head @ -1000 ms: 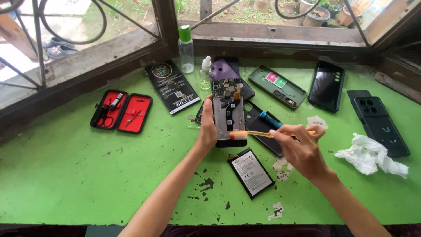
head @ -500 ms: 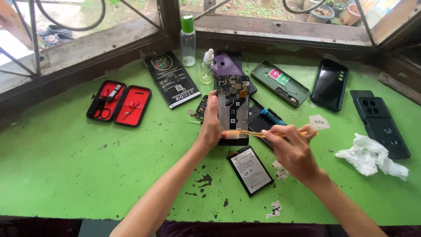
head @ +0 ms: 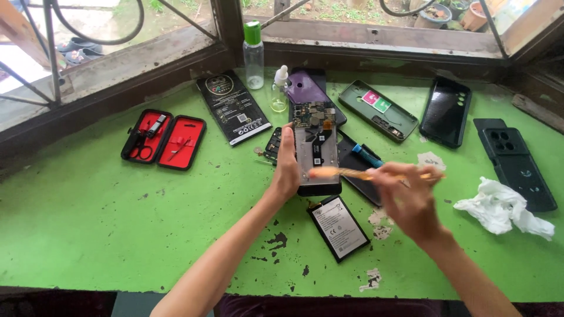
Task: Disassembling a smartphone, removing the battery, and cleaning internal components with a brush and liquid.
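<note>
Two bare hands work over a green painted table (head: 88,235) set under an open window. The left hand (head: 288,167) is closed along the left edge of an opened phone (head: 317,149), holding it propped on the table with its insides facing up. The phone's back cover is already off, its circuit board shows at the top end, and the wide bay below stands empty. A flat black battery (head: 339,227) lies loose on the table just below the phone, near both wrists, so the stripping looks well along, judging by how things lie. What is left seems to be work inside the empty bay.

The right hand (head: 408,199) is blurred but is closed around a slim orange-handled tool (head: 364,174). The tool reaches leftward from that hand, its tip over the lower part of the phone, close to the fingers of the left hand. Whether the tip touches the phone I cannot tell.

Several other things lie about:
- a red tool case (head: 164,141), open, well to the left
- a black flat packet (head: 233,107) above it
- a clear bottle with a green cap (head: 254,50) by the window
- a small dropper bottle (head: 279,91)
- a grey-green phone frame (head: 380,110)
- two dark phone covers (head: 445,111) to the right
- a crumpled white tissue (head: 499,208) beyond the right hand
</note>
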